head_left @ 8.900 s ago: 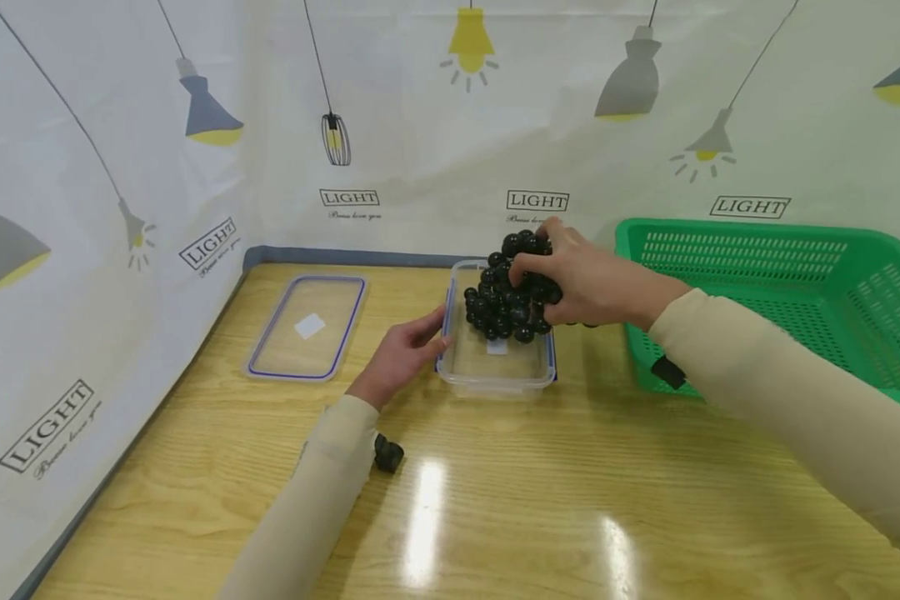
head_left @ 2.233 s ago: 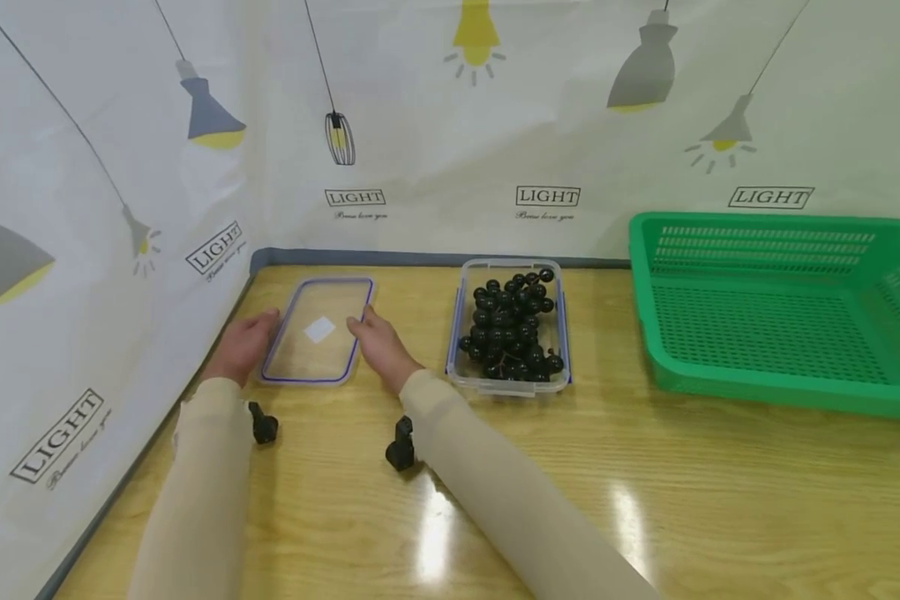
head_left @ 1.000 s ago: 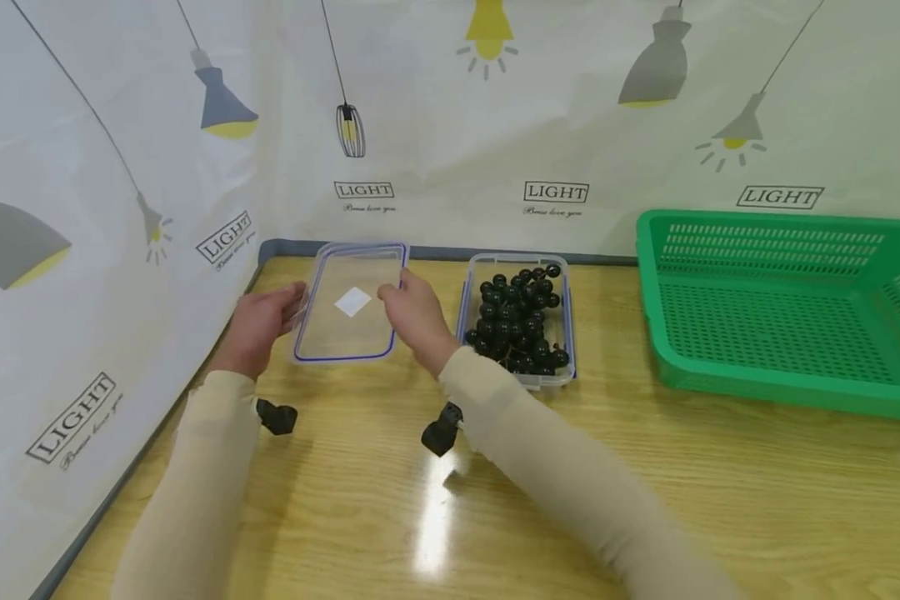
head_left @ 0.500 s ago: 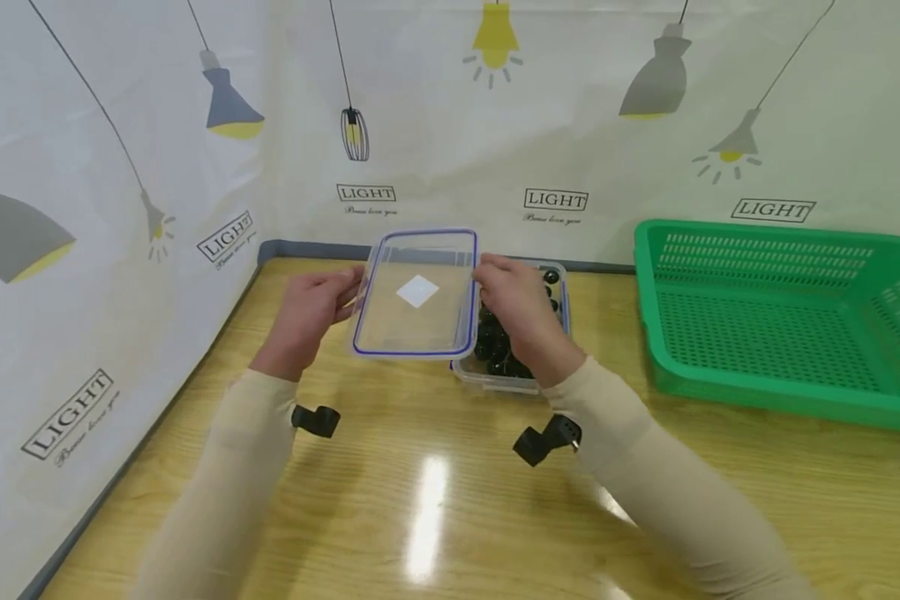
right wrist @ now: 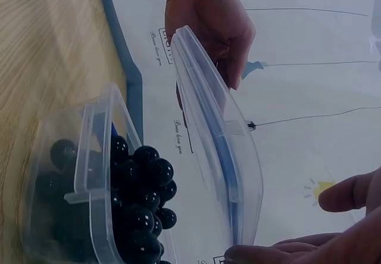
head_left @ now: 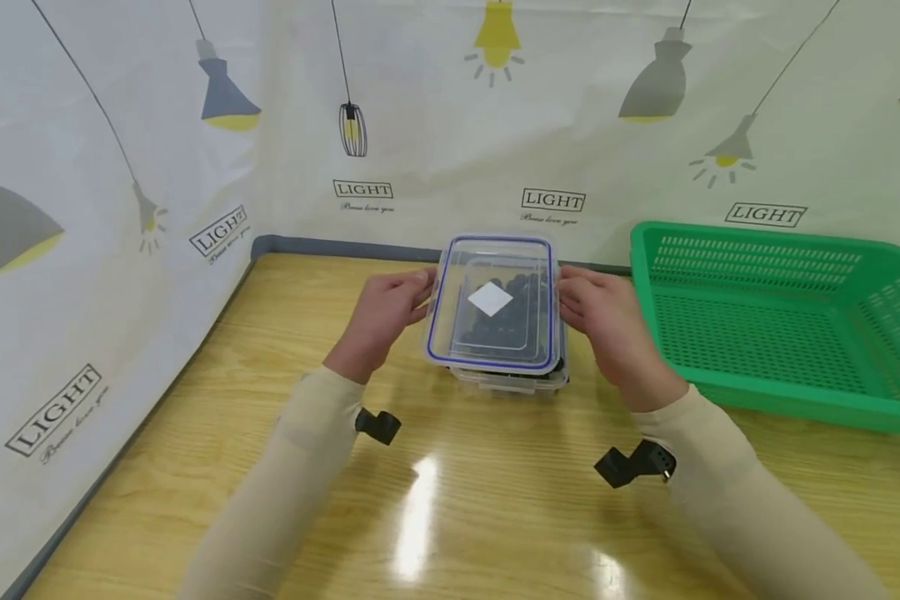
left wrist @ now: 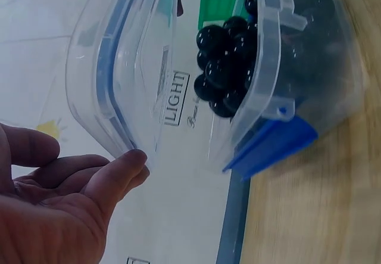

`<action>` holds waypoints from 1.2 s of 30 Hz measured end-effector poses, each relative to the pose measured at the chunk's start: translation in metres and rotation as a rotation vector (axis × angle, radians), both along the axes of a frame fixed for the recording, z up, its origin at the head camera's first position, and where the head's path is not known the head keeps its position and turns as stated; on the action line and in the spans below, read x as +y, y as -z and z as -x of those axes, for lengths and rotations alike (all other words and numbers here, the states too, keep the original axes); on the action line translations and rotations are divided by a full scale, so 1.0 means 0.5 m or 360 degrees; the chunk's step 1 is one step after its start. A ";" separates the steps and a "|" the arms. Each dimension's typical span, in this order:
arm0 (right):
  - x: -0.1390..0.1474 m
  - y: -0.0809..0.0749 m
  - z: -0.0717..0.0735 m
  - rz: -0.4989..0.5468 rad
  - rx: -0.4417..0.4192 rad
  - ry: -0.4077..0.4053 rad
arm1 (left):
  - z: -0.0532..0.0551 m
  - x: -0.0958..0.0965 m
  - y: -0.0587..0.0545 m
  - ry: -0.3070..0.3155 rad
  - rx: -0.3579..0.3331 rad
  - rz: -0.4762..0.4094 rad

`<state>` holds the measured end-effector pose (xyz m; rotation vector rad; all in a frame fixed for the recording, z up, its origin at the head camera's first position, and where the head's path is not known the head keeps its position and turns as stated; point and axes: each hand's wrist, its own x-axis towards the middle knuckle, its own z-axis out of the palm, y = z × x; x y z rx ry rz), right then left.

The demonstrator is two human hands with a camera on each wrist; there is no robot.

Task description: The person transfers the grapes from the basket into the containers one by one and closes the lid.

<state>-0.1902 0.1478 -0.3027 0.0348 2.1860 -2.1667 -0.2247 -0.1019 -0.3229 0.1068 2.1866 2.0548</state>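
Observation:
A clear plastic lid point(head_left: 457, 350) with a blue seal and a white diamond label is held level just above a clear food container point(head_left: 506, 383). Black grapes point(right wrist: 140, 204) fill the container and rise above its rim in both wrist views. My left hand point(head_left: 390, 312) holds the lid's left edge, fingers at the underside and thumb on the upper side. At the opposite edge my right hand point(head_left: 607, 321) holds the lid likewise. Between lid and rim a gap shows in the wrist views. A blue latch flap point(left wrist: 277, 145) hangs outward from the container's side.
A green perforated basket point(head_left: 765, 333) stands to the right, close to my right forearm. Behind the container rises a wall sheet point(head_left: 450, 125) printed with lamps. The wooden table point(head_left: 450, 500) spreads in front, and black wrist cameras point(head_left: 378, 425) jut from both sleeves.
The grapes came to lie in the container and the right hand let go of them. Both hands then took the lid from the table at the left and carried it right, over the container.

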 end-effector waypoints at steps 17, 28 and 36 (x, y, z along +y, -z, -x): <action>0.072 0.019 -0.015 -0.0014 -0.0060 0.0072 | -0.007 0.070 0.010 0.0012 0.0031 0.0089; 0.072 0.023 -0.006 -0.0002 -0.0077 0.0007 | -0.006 0.062 0.013 -0.0030 -0.0012 0.0076; 0.075 0.003 0.002 -0.0122 -0.0092 -0.0067 | -0.004 0.058 0.005 -0.0053 0.0014 -0.0001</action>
